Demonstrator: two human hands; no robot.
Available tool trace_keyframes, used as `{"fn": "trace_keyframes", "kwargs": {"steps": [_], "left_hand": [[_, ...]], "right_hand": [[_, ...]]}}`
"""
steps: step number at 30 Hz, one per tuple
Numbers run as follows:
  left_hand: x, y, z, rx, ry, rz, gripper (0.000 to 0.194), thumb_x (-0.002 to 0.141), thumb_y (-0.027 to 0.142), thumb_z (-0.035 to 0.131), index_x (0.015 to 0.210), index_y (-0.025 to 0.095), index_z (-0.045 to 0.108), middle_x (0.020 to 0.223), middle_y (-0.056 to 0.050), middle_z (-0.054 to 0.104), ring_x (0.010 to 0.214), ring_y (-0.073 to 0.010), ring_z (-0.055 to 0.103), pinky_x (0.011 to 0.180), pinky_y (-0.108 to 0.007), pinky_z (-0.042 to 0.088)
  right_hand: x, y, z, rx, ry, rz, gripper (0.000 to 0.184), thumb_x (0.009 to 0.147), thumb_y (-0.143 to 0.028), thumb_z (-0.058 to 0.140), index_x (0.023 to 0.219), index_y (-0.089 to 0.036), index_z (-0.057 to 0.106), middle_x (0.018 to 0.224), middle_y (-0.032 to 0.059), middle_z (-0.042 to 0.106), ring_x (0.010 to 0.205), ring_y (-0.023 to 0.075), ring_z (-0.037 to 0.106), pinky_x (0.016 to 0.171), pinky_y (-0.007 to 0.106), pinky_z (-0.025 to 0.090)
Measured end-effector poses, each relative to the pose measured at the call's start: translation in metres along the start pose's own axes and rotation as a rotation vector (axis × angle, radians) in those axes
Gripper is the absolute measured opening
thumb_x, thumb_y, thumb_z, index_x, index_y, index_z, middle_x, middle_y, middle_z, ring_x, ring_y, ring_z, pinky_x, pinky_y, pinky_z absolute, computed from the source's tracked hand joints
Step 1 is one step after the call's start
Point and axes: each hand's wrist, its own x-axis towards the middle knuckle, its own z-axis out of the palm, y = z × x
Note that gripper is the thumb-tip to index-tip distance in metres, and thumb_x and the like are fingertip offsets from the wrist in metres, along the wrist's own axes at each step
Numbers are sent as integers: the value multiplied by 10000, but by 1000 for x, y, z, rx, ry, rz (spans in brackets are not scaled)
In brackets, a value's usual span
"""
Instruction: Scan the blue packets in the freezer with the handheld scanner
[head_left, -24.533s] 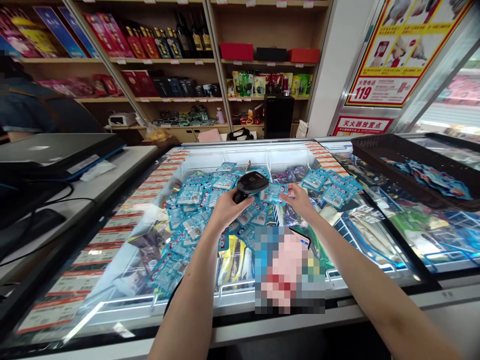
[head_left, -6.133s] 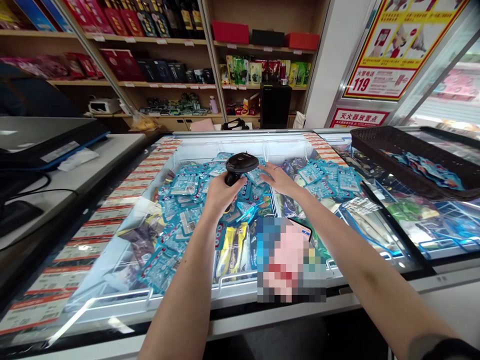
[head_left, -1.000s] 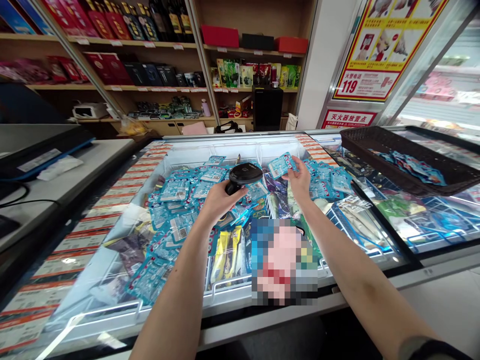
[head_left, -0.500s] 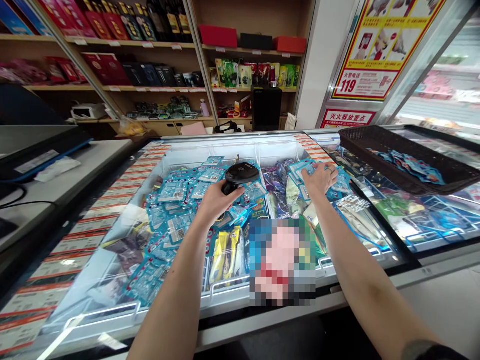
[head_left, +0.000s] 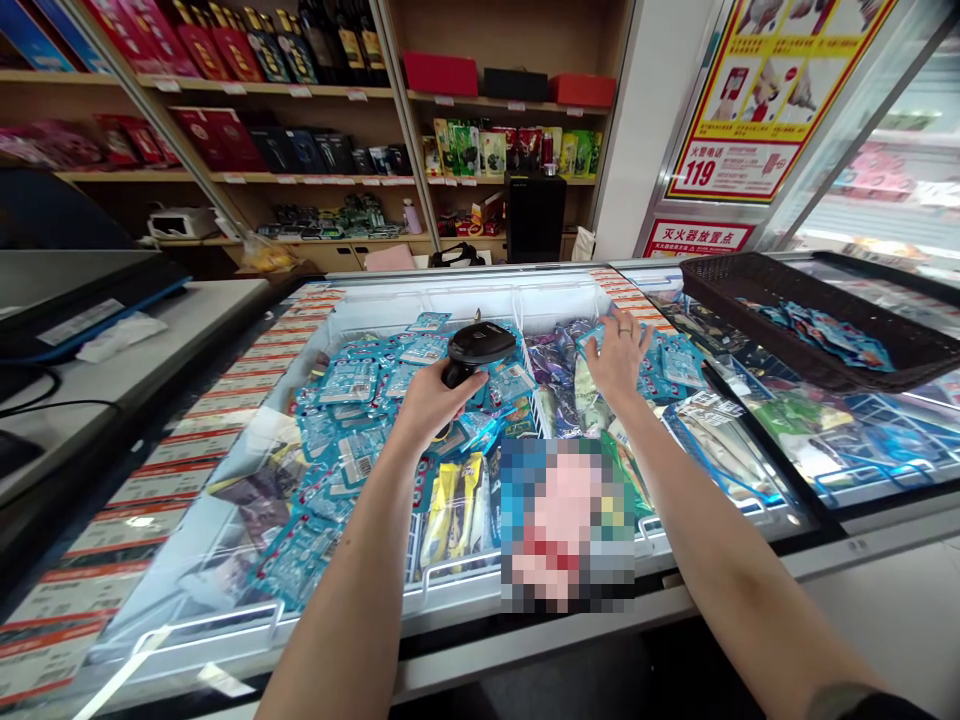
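My left hand (head_left: 431, 405) grips a black handheld barcode scanner (head_left: 474, 350) with its head tipped over the freezer. Beneath it lies a heap of blue-and-white blister packets (head_left: 349, 420) in the freezer's left compartment. My right hand (head_left: 619, 355) hangs open, fingers apart and empty, just above the right compartment. It is nearest to purple foil packets (head_left: 559, 370) and more blue packets (head_left: 681, 362). A pixelated patch (head_left: 566, 525) hides whatever lies near the front of the freezer.
A wire divider (head_left: 534, 400) separates the compartments of the glass-edged chest freezer (head_left: 465, 275). A dark woven basket (head_left: 817, 320) of blue packets sits at the right. A counter (head_left: 127, 345) with a dark device runs along the left. Goods-filled shelves (head_left: 300, 175) stand behind.
The blue packet held in my right hand a second ago is gone from it. That hand has risen from the right-hand pile with its fingers spread. The scanner stays in my left hand.
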Motion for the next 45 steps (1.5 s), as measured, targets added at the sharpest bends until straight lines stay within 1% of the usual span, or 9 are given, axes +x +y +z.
{"fn": "trace_keyframes", "kwargs": {"steps": [4, 7, 11, 18, 23, 32, 37, 42, 45], "left_hand": [[2, -3, -3, -14, 34, -33, 379, 703, 534, 616, 799, 174, 550, 450, 25, 503, 380, -127, 457, 402, -240, 313], [3, -5, -5, -11, 54, -33, 375, 705, 537, 613, 763, 175, 530, 447, 22, 507, 379, -127, 459, 404, -241, 321], [2, -5, -5, -12, 72, -24, 365, 715, 534, 605, 747, 178, 527, 451, 17, 513, 387, -129, 464, 422, -247, 337], [0, -3, -4, 24, 90, -6, 364, 719, 537, 593, 722, 177, 539, 439, 14, 508, 379, -129, 458, 426, -249, 331], [1, -5, -4, 29, 77, 3, 377, 719, 552, 587, 746, 178, 552, 447, 11, 512, 380, -132, 458, 415, -251, 323], [1, -2, -5, 26, 66, -11, 388, 710, 552, 598, 775, 173, 556, 445, 22, 497, 380, -128, 456, 405, -247, 316], [0, -4, -5, 40, 63, -11, 386, 709, 554, 595, 768, 174, 557, 448, 17, 507, 376, -130, 461, 399, -242, 322], [0, -8, -5, 50, 60, 12, 390, 717, 562, 589, 762, 176, 553, 452, 16, 512, 381, -132, 470, 400, -236, 330], [0, -8, -5, 39, 48, 16, 397, 723, 564, 585, 786, 174, 556, 455, 18, 512, 384, -132, 474, 395, -231, 329]], "right_hand": [[-3, -17, 9, 295, -323, -292, 406, 902, -328, 428, 1272, -193, 525, 1252, 111, 565, 1199, 258, 463, 1047, 445, 322], [-10, -30, 17, 431, -606, -487, 505, 899, -416, 468, 1375, -250, 436, 1325, 74, 535, 1214, 256, 471, 1025, 424, 355], [-17, -36, 22, 376, -715, -518, 700, 798, -460, 621, 1423, -265, 373, 1327, 81, 537, 1243, 304, 440, 1020, 467, 337], [-21, -35, 28, 314, -675, -464, 762, 781, -448, 633, 1446, -228, 331, 1441, 104, 410, 1297, 306, 381, 1047, 452, 302], [-23, -37, 36, 281, -643, -377, 715, 779, -486, 639, 1401, -216, 409, 1315, 124, 540, 1233, 326, 440, 1012, 482, 325], [-18, -25, 35, 547, -564, -145, 800, 664, -288, 738, 1385, -224, 397, 1366, 104, 460, 1246, 285, 431, 1024, 437, 352], [-17, -21, 42, 783, -456, 131, 780, 644, -217, 689, 1356, -179, 371, 1195, 104, 569, 942, 226, 599, 827, 397, 500], [-14, -20, 46, 1092, -365, 283, 581, 637, -261, 680, 1174, -204, 464, 1026, 53, 634, 861, 187, 617, 757, 343, 523], [-14, -19, 43, 1090, -360, 385, 554, 652, -335, 686, 1151, -222, 476, 974, 47, 645, 744, 171, 608, 601, 302, 519]]}}
